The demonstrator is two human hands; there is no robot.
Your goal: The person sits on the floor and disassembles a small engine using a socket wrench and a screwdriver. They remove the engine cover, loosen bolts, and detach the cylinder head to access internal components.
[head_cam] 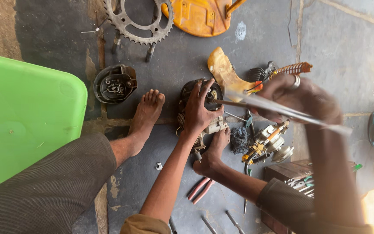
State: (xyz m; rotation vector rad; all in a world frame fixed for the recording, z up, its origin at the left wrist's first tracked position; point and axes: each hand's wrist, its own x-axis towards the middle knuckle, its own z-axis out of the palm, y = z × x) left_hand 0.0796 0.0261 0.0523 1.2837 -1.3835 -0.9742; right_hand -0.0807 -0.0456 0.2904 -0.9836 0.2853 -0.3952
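Two hands of mine are at work over a dark, round engine part point(198, 97) that sits on the rough grey floor point(174, 60) between my bare feet; my left hand point(199, 110) lies spread across its top, fingers point(206, 89) open and pressing flat on the greasy metal; my right hand point(301, 99) is curled shut around a long, thin metal rod point(282, 109), smooth and shiny, blurred along its length; the rod's long axis runs nearly level across the view, one end pointing at the engine part just under my left fingers, the other end passing out beyond my right fist; a toothed steel sprocket point(138, 19) lies well apart at the top; red-handled pliers point(201, 190) lie near my foot.
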